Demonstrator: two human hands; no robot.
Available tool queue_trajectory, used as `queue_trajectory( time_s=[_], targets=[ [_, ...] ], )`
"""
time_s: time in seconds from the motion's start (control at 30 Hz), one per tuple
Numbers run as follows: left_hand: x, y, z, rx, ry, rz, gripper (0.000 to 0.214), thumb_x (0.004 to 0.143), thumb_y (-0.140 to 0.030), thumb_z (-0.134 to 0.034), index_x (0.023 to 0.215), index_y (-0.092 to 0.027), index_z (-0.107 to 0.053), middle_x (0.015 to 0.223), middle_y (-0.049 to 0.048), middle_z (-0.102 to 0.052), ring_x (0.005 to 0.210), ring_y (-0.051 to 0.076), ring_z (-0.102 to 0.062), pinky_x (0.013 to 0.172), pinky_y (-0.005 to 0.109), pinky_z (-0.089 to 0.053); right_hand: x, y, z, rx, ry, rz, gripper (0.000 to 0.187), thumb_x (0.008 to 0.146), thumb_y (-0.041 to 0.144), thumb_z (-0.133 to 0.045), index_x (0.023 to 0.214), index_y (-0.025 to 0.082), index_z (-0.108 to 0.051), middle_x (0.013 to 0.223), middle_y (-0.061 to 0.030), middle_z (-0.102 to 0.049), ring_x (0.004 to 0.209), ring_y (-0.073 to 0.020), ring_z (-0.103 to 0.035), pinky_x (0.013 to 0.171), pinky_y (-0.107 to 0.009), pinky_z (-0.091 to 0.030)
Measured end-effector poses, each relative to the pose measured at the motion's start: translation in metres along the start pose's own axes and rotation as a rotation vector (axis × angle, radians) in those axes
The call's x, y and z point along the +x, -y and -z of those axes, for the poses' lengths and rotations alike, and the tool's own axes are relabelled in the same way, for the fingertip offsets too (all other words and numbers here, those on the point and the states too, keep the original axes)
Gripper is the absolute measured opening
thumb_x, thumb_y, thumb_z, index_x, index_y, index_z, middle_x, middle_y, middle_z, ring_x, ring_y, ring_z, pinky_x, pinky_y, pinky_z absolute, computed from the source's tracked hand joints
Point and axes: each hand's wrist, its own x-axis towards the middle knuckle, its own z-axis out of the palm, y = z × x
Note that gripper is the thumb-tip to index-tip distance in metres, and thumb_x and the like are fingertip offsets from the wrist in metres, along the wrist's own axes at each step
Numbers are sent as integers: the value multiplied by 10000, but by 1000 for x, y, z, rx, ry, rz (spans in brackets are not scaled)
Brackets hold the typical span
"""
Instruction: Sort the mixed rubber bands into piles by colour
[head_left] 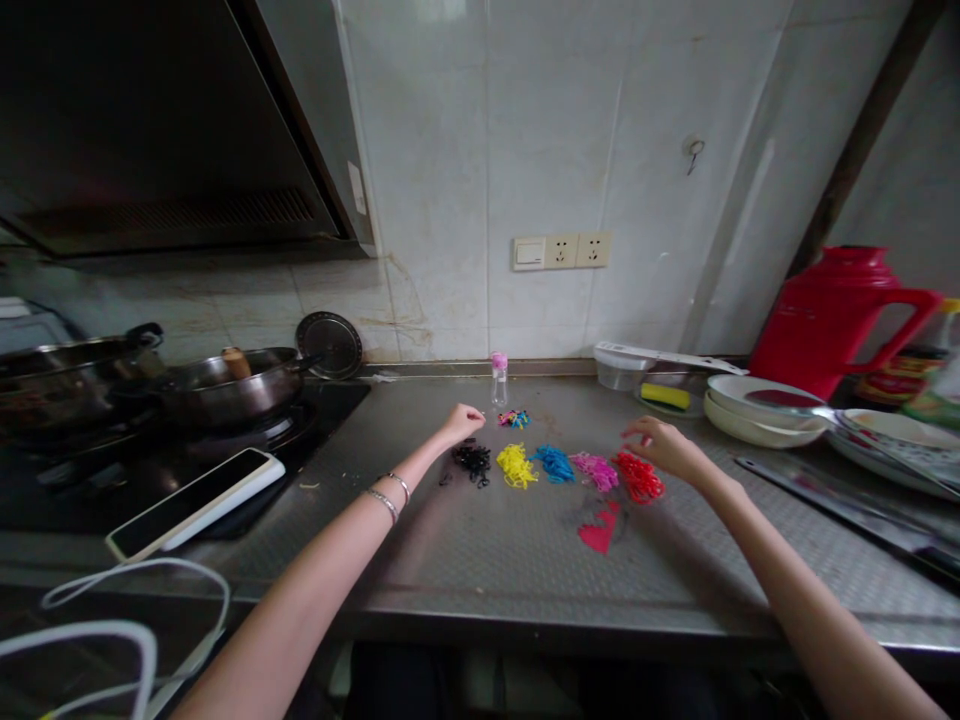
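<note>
Small rubber bands lie sorted by colour in a row on the metal counter [450, 570]: a black pile [473, 460], a yellow pile [517, 466], a blue pile [554, 464], a magenta pile [595, 470] and a red pile [638, 478]. Behind them sits a small mixed-colour pile [514, 418]. My left hand [460, 424] hovers just above and behind the black pile, fingertips pinched together; whatever is between them is too small to make out. Over the red pile, my right hand [661, 446] has its fingers apart, with nothing visible in them.
A clear bottle with a pink cap [499, 380] stands behind the mixed pile. Red paper-like pieces [598, 532] lie in front. Pans [240, 385] and a phone-like device [195, 500] are left; bowls [757, 425], a knife [847, 510] and a red thermos jug [825, 325] are right.
</note>
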Motion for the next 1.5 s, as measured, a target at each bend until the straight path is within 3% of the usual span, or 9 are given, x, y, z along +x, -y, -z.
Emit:
queue_trajectory(
  time_s=[0.13, 0.43, 0.6, 1.07, 1.5],
  targets=[
    [8, 6, 0, 26, -24, 60, 181, 642, -133, -554, 747, -94, -695, 764, 83, -681, 688, 137, -592, 674, 231, -444, 9, 10, -1, -42, 16, -37, 276, 718, 276, -535, 952, 174, -640, 969, -83, -594, 658, -123, -557, 652, -234, -425],
    [12, -12, -22, 244, 4, 36, 195, 655, -201, -560, 770, -122, -697, 699, 57, -665, 596, 121, -548, 600, 223, -413, 47, 107, -8, -63, 69, 69, 269, 770, 285, -480, 987, 233, -631, 1001, -48, -585, 739, -117, -556, 629, -197, -384],
    [14, -16, -30, 341, 7, 17, 206, 685, -266, -560, 769, -142, -701, 701, 64, -663, 590, 125, -535, 584, 229, -395, 57, 134, -20, -72, 66, 57, 261, 784, 269, -454, 971, 240, -633, 1020, -41, -583, 800, -137, -559, 620, -202, -383],
    [20, -15, -44, 295, -15, 58, 195, 691, -275, -575, 747, -138, -702, 667, 61, -659, 578, 115, -525, 562, 215, -375, 47, 129, -37, -27, 9, 41, 263, 772, 223, -441, 953, 232, -631, 1003, -32, -616, 872, -152, -559, 679, -207, -394],
    [23, -1, -27, 6, -50, -20, 185, 627, -242, -612, 704, -96, -696, 672, 62, -668, 589, 119, -539, 565, 216, -386, 46, 135, -38, -42, -7, 55, 279, 783, 213, -426, 972, 243, -629, 1011, -32, -616, 835, -148, -570, 668, -207, -400]
  ],
)
